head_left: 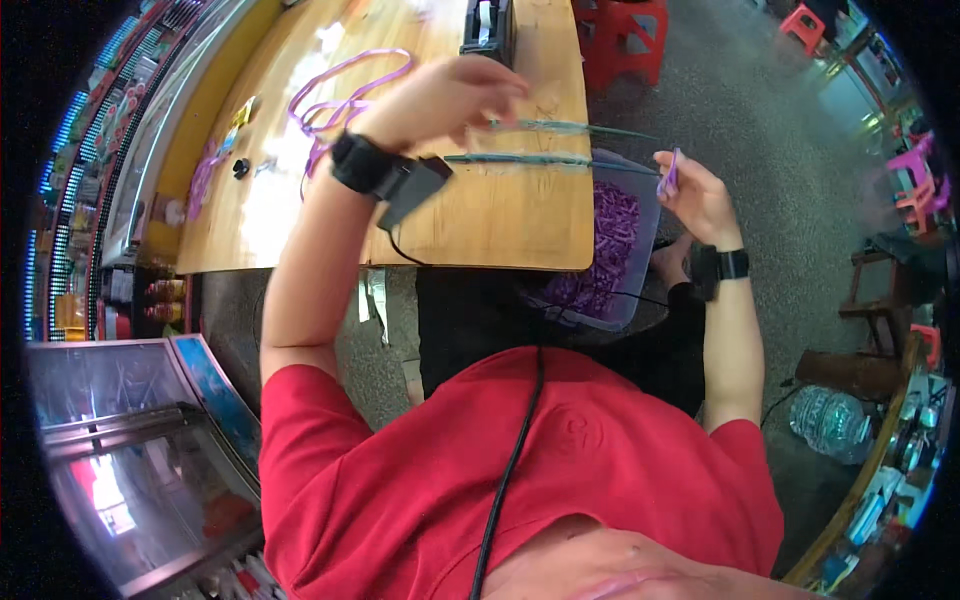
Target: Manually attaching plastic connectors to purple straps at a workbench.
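My left hand (450,100) hangs over the wooden table (500,220), its fingers bent and smeared by motion; whether anything is in them does not show. Off the table's right edge, my right hand (702,198) pinches a small loop of purple ribbon (671,176). Between the hands, two thin greenish rods (525,159) lie across the tabletop and stick out past its edge toward my right hand. Under their ends stands a clear plastic bin (648,215) full of small purple ribbon pieces (615,225). A long purple ribbon (350,103) curls on the table beyond my left wrist.
A black tape dispenser (488,30) sits at the table's far end. Small black (240,168) and yellow (243,112) items lie left. A red stool (625,45) stands past the table, a glass-topped freezer (150,470) at lower left. A cable (515,450) runs down my shirt.
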Available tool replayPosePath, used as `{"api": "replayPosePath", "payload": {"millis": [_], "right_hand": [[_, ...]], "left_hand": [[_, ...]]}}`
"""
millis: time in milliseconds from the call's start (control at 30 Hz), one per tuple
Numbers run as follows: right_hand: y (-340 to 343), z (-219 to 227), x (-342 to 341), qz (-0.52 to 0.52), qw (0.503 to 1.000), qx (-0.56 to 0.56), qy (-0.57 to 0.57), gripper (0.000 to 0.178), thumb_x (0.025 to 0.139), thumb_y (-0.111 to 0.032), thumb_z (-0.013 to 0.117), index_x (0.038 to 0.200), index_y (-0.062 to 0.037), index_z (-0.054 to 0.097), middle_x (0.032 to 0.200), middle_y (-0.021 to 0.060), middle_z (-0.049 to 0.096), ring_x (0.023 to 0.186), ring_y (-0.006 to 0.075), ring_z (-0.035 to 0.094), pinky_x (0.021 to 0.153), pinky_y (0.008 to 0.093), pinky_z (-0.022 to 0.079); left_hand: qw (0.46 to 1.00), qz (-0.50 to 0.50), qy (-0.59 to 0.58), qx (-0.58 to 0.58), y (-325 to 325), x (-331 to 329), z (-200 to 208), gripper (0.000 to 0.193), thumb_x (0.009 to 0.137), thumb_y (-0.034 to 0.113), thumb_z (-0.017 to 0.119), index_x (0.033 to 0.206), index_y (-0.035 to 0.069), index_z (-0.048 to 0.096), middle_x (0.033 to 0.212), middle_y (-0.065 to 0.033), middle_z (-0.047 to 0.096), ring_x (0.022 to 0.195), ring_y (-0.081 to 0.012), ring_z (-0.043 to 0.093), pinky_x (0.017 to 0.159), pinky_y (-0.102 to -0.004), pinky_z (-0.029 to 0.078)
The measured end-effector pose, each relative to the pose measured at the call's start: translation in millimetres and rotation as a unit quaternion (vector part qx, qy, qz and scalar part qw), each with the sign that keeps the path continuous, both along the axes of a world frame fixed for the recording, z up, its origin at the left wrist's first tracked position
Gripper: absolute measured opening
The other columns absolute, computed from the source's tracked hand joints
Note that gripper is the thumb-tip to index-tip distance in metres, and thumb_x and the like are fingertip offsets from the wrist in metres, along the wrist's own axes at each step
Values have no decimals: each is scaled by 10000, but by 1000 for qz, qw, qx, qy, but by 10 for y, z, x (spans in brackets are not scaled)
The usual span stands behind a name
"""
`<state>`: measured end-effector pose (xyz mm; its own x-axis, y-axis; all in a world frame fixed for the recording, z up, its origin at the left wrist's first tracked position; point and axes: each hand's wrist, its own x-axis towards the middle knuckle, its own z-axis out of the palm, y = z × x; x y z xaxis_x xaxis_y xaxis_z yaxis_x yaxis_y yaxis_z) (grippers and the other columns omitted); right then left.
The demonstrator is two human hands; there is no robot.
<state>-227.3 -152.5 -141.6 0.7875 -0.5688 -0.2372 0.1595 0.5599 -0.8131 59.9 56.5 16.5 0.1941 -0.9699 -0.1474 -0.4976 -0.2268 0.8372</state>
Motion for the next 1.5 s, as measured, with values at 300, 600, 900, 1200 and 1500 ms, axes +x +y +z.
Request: {"api": "replayPosePath", "payload": {"millis": [300,600,900,1200,1500], "right_hand": [[111,-684,97,64,792,-473,380,476,940,-338,608,1275,0,600,1275,213,617,1218,317,583,1010,359,441],[369,-138,26,-130,893,-389,186,403,904,-168,683,1259,8,610,1189,177,671,1114,205,636,910,327,506],[925,1055,58,-219,614,-757,43,290,914,-66,654,1199,-16,645,1067,32,709,962,133,668,819,264,519],[817,961,-377,-91,823,-558,56,421,914,-69,635,1324,-22,554,1230,101,641,1111,152,608,966,297,477],[825,628,-230,-123,823,-533,152,290,945,-41,579,1223,6,644,1017,85,725,927,147,679,863,284,523]], "left_hand": [[806,203,-537,144,-137,1291,-612,375,884,306,614,1166,63,666,1140,-193,673,996,-341,655,878,-392,519],[941,144,-64,-301,127,623,55,271,973,303,610,1004,39,665,907,-31,701,895,-105,627,820,-266,476],[972,-179,58,-138,-231,-1047,137,227,978,208,595,1097,23,650,749,-24,650,661,-80,602,609,-229,491],[954,-241,170,-44,-569,-1028,-430,240,997,230,578,1085,34,684,774,-14,670,697,-76,602,635,-218,475],[964,-193,173,-57,-569,-1005,-556,225,969,199,603,1073,27,705,796,-49,705,685,-77,615,641,-213,491]]}}
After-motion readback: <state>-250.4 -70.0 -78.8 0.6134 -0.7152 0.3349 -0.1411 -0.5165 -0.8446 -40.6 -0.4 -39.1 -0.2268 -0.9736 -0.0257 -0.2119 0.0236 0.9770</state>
